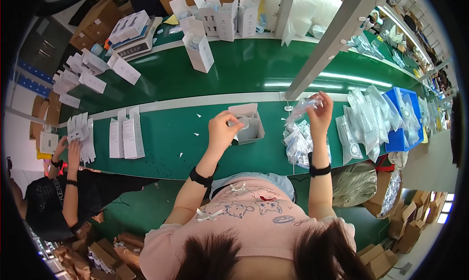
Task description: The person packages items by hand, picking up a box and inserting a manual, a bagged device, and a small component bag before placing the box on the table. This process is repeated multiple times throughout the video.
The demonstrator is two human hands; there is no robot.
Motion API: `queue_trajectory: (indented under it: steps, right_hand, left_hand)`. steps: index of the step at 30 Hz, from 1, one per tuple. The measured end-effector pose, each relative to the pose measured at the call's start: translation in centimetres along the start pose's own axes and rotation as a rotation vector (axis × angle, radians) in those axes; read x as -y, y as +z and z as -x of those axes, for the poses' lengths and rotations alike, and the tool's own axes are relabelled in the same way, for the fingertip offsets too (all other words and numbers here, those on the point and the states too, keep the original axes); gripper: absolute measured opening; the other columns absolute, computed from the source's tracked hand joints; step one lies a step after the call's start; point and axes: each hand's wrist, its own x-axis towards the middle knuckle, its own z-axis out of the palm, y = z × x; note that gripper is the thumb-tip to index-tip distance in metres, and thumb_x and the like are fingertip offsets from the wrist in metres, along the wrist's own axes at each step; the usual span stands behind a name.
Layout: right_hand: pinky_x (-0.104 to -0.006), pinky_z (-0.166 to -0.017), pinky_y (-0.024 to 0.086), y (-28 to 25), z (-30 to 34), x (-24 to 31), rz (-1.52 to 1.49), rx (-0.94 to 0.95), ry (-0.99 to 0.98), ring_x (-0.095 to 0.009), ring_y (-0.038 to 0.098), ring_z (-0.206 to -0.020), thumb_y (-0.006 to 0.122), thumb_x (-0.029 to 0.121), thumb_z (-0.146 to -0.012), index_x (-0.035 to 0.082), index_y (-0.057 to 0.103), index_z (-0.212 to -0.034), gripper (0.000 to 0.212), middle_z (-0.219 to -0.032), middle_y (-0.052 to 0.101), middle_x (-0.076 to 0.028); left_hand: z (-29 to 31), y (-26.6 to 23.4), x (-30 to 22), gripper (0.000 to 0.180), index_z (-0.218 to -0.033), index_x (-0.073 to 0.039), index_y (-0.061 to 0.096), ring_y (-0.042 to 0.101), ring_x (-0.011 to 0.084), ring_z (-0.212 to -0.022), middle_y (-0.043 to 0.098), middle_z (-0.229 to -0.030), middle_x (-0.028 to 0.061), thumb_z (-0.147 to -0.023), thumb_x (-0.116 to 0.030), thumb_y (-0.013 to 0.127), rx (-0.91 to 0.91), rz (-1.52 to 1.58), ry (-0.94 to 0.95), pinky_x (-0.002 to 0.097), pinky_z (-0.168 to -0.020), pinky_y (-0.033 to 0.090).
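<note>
An open white box (251,131) lies on the green table in front of me, its flap raised at the far side. Fingertips pinched, my left hand (223,129) is at the box's left side, on a clear plastic piece (240,124) whose exact kind I cannot make out. Raised to the right of the box, my right hand (320,115) grips a clear plastic bag (302,109) that hangs out to the left of its fingers. Below that bag, a pile of small clear packets (298,144) rests on the table, close to my right wrist.
Larger clear bags (364,121) lie right, beside a blue bin (414,133). White boxes (132,136) stand left; an open one (198,53) is on the green conveyor (244,67). A metal post (325,50) rises ahead. A co-worker's hands (73,150) handle boxes far left.
</note>
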Motion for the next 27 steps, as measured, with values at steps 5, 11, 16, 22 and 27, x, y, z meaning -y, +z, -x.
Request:
queue_trajectory:
  steps: [5,11,16,22,27]
  right_hand:
    - [-0.0343,-0.071,0.046,5.5,4.4,1.4,0.345,0.515,-0.487,-0.027,0.055,-0.084,0.06,-0.008,-0.062,0.005,0.055,-0.085,0.027,-0.092,0.051,-0.011]
    - [-0.0416,-0.083,0.041,5.8,6.1,-0.5,0.862,0.956,-0.559,-0.03,0.048,-0.097,0.065,0.006,-0.063,0.005,0.058,-0.084,0.022,-0.095,0.052,-0.01]
    - [-0.0432,-0.093,0.032,6.0,5.8,1.2,0.912,1.128,-0.45,-0.03,0.039,-0.109,0.067,0.017,-0.065,0.006,0.058,-0.096,0.034,-0.108,0.047,-0.011]
    - [-0.0419,-0.099,0.026,3.9,6.3,-2.1,0.319,0.71,-0.122,-0.027,0.03,-0.12,0.072,0.022,-0.064,0.009,0.035,-0.128,0.076,-0.126,0.035,-0.011]
    - [-0.0392,-0.097,0.029,3.4,8.3,-6.7,0.208,0.73,0.205,-0.024,0.031,-0.12,0.077,0.019,-0.06,0.008,0.021,-0.134,0.094,-0.131,0.029,-0.01]
  left_hand:
    - [-0.7,0.3,1.2,0.016,-0.064,-0.001,0.059,0.053,0.018,-0.061,0.054,-0.065,0.0062,-0.057,-0.006,0.072,-0.05,0.074,0.078,0.0265,-0.054,0.04]
    - [0.5,1.1,1.2,0.014,-0.067,-0.002,0.059,0.059,0.0234,-0.074,0.06,-0.079,0.0086,-0.063,-0.012,0.068,0.096,0.27,-0.084,0.0285,-0.065,0.047]
    - [1.7,0.6,2.7,0.017,-0.076,-0.004,0.06,0.058,0.0216,-0.081,0.058,-0.09,0.0087,-0.065,-0.013,0.069,0.056,0.379,-0.058,0.0291,-0.066,0.047]
    - [0.2,-5.5,8.1,0.042,-0.102,-0.008,0.05,0.047,0.0253,-0.105,0.048,-0.113,0.0114,-0.065,-0.01,0.069,-0.391,0.03,0.075,0.0356,-0.087,0.04]
    - [0.8,-15.6,16.4,0.042,-0.099,-0.004,0.047,0.044,0.0351,-0.105,0.048,-0.111,0.0176,-0.063,-0.01,0.068,-0.681,-0.401,-0.052,0.0418,-0.091,0.035]
